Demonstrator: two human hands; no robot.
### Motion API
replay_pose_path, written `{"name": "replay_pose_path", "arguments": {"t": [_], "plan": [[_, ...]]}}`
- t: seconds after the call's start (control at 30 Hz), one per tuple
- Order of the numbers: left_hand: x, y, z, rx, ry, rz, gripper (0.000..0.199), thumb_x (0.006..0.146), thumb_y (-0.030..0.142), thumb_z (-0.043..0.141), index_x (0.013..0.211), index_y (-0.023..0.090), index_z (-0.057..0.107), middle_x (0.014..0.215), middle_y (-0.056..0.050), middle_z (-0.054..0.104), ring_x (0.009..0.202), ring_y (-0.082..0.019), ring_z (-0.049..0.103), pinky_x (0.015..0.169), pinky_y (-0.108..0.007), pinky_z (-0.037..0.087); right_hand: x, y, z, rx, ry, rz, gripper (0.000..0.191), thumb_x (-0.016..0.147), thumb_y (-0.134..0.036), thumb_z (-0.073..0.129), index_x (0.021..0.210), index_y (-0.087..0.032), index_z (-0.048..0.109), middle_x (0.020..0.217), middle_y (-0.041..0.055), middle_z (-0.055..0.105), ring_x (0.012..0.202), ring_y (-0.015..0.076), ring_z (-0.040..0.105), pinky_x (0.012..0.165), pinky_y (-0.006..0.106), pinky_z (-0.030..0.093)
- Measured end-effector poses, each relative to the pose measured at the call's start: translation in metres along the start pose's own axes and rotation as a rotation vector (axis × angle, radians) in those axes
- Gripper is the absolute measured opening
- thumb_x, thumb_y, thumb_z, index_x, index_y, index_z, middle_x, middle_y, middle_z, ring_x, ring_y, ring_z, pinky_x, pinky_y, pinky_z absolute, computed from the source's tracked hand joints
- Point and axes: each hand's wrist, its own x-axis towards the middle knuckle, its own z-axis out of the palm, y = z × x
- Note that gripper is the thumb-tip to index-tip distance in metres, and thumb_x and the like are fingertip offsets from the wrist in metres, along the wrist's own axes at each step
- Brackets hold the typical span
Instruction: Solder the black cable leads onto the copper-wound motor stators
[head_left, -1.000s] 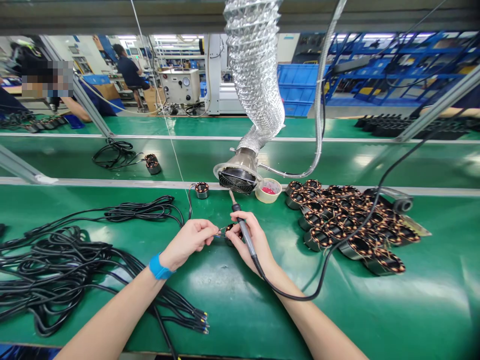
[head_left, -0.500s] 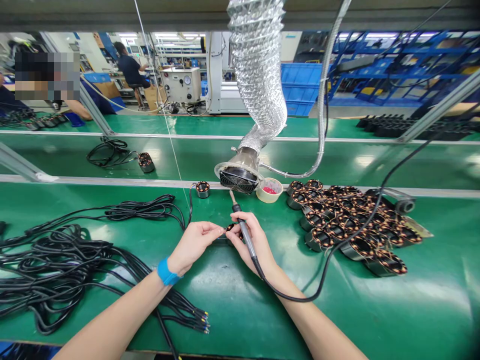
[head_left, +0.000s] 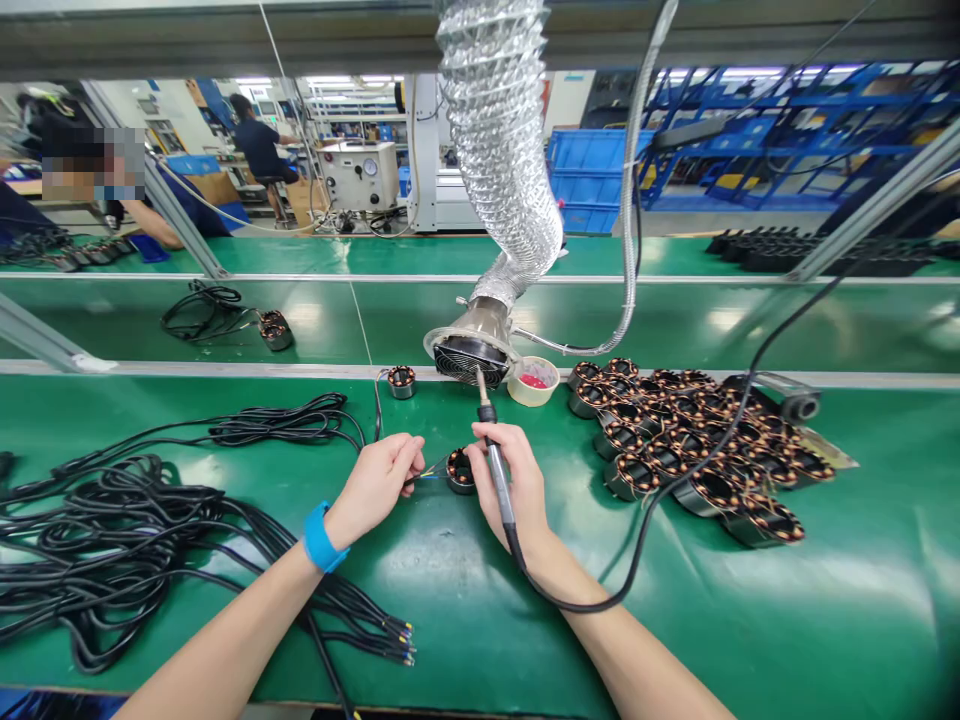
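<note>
My left hand [head_left: 380, 482], with a blue band at the wrist, is closed on the end of a black cable whose thin coloured wires [head_left: 431, 472] reach toward a round stator [head_left: 460, 471]. The stator rests on the green bench between my hands. My right hand [head_left: 514, 480] is wrapped round a soldering iron [head_left: 496, 470], its tip pointing up and away below the fume hood; the fingertips are at the stator's right side. Another stator [head_left: 402, 382] stands farther back, with a black cable beside it.
Bundled black cables [head_left: 97, 540] cover the left of the bench. Many stators [head_left: 690, 430] are clustered at the right. A fume hood [head_left: 472, 345] hangs at centre, beside a tape roll [head_left: 533, 382] holding red material. A person [head_left: 259, 145] sits behind.
My left hand has drawn back left from the stator, exposing the wires and the stator's top. The soldering iron has tilted more upright, and the whole view has shifted slightly.
</note>
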Motion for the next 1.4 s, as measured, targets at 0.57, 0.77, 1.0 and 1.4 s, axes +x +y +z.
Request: {"name": "replay_pose_path", "arguments": {"t": [0.57,0.77,1.0,1.4], "plan": [[0.018,0.042,0.026,1.106,-0.222,0.61,0.065,0.074,0.071,0.066,0.112,0.019,0.061,0.096,-0.007,0.064,0.073,-0.024,0.068,0.062,-0.032,0.05,0.011,0.009,-0.012,-0.075,0.257,-0.131,0.021,0.094,-0.017,0.057,0.114,-0.022,0.06,0.104,0.0059,0.061,0.093,0.0192,0.067,0.084,0.037,0.055],[0.04,0.038,0.018,1.198,-0.172,0.531,0.051,0.075,0.062,0.071,0.101,0.02,0.061,0.104,-0.007,0.061,0.074,-0.024,0.069,0.063,-0.033,0.052,0.012,0.007,-0.015,-0.061,0.291,-0.089,0.018,0.095,-0.02,0.055,0.112,-0.021,0.06,0.1,0.0045,0.061,0.078,0.0149,0.066,0.076,0.032,0.054],[0.087,0.026,-0.018,1.26,-0.005,0.202,0.054,0.079,0.048,0.074,0.118,0.016,0.057,0.127,-0.019,0.055,0.089,-0.029,0.069,0.075,-0.037,0.053,0.011,-0.014,-0.017,0.065,0.298,-0.025,0.016,0.095,-0.026,0.057,0.11,-0.021,0.062,0.098,0.0041,0.062,0.076,0.0137,0.065,0.075,0.029,0.051],[0.124,0.011,-0.065,1.169,-0.063,0.036,0.052,0.067,0.054,0.075,0.108,0.022,0.067,0.111,-0.012,0.069,0.104,-0.031,0.065,0.086,-0.036,0.05,-0.012,-0.015,-0.07,-0.119,0.14,-0.113,0.017,0.093,-0.023,0.058,0.108,-0.021,0.065,0.099,0.0064,0.063,0.085,0.0157,0.067,0.078,0.025,0.052]]}}
